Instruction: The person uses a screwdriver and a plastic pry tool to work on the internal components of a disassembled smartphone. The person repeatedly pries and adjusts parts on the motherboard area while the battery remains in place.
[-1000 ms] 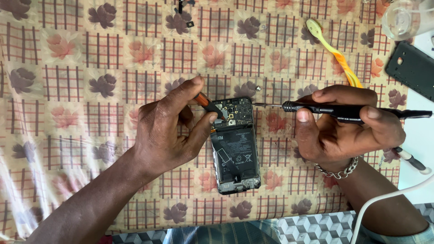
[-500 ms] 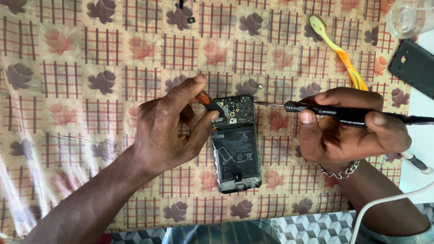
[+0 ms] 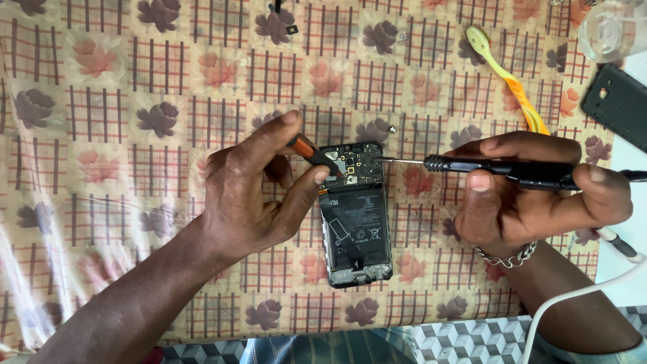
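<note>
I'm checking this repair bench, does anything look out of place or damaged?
A yellow-and-orange toothbrush lies among the repair things, odd on a bench. The phone lies open, back cover off, battery and board bare. Nothing looks spilled or broken.

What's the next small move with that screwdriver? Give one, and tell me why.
Probably seat the tip on a screw at the board's right edge and turn. The right hand holds the black screwdriver level, its tip at the opened phone, while the left hand presses an orange-handled tool on the board.
</note>
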